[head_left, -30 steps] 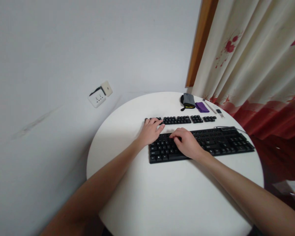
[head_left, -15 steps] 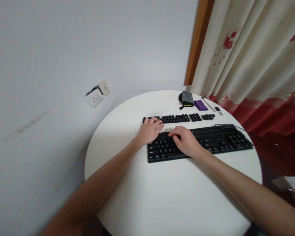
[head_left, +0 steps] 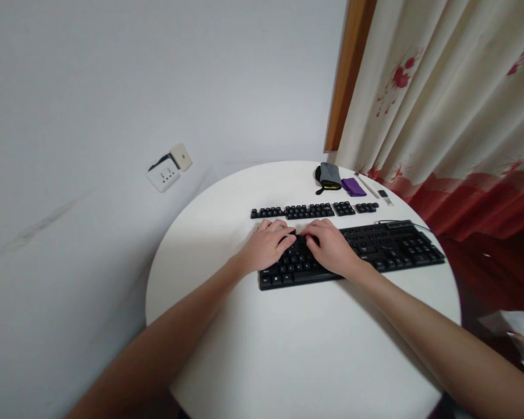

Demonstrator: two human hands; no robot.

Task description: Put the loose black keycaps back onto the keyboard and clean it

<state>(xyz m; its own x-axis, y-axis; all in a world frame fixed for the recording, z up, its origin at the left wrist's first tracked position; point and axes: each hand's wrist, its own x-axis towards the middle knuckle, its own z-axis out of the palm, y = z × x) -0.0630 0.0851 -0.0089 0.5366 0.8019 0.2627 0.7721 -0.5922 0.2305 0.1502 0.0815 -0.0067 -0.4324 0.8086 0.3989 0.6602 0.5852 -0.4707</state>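
A black keyboard (head_left: 393,247) lies on the round white table (head_left: 297,349). My left hand (head_left: 266,244) rests over its upper left corner, fingers stretched out and thumb apart, with the fingertips at the top rows of keys. Close beside it, my right hand (head_left: 329,247) is over the left-middle part of the keyboard. Its fingers are bent and drawn toward the thumb at the upper keys; whatever may be between them is too small to make out. Behind the keyboard, loose black keycaps (head_left: 310,210) stand in a row of several groups.
Toward the back right lie a grey folded cloth (head_left: 330,175), a purple cloth (head_left: 353,187), a thin pale stick-like tool (head_left: 367,185) and a small white-and-black item (head_left: 385,198). A wall with a socket (head_left: 163,174) borders the left; a curtain (head_left: 410,99) hangs at right.
My left hand has come back from the keycap row onto the keyboard's upper left. My right hand stays at nearly the same keys. The view has shifted slightly.
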